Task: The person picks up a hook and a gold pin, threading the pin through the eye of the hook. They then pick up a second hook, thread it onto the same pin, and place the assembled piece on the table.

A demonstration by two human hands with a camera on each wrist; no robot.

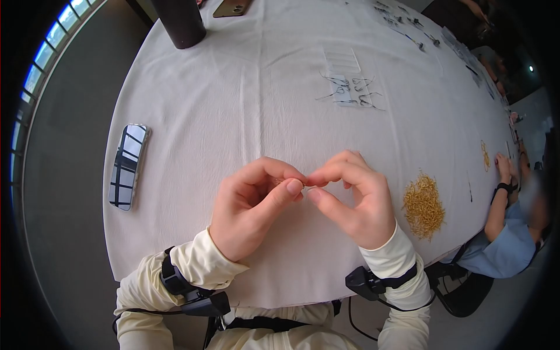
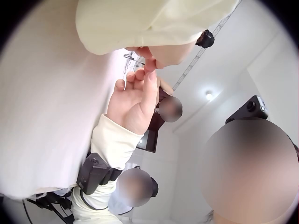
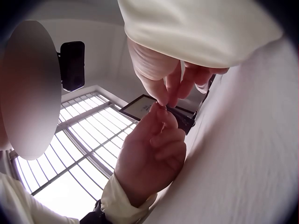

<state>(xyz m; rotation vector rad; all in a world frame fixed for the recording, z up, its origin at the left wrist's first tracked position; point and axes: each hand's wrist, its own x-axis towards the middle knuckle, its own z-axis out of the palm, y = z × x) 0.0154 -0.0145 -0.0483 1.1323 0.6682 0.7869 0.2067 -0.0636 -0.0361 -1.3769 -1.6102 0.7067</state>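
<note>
Over the near part of the table, both hands meet at their fingertips. My left hand (image 1: 251, 201) pinches a tiny thin piece (image 1: 304, 185) between thumb and index finger, most of it hidden by the fingertips. From the other side my right hand (image 1: 361, 198) brings its bent index finger up to the left fingertips, its thumb a little below. Whether it grips the piece too, I cannot tell. In the right wrist view the left hand (image 3: 152, 156) has its other fingers curled in. To the right lies a heap of small gold-coloured pieces (image 1: 424, 207).
Beyond the hands lies a clear plastic tray (image 1: 344, 61) with several dark hooks on thin lines (image 1: 353, 93). A phone (image 1: 129, 167) lies at left, a dark cup (image 1: 181, 26) at the far left. A yellow loop (image 1: 485, 156) and another person (image 1: 504, 233) are at right.
</note>
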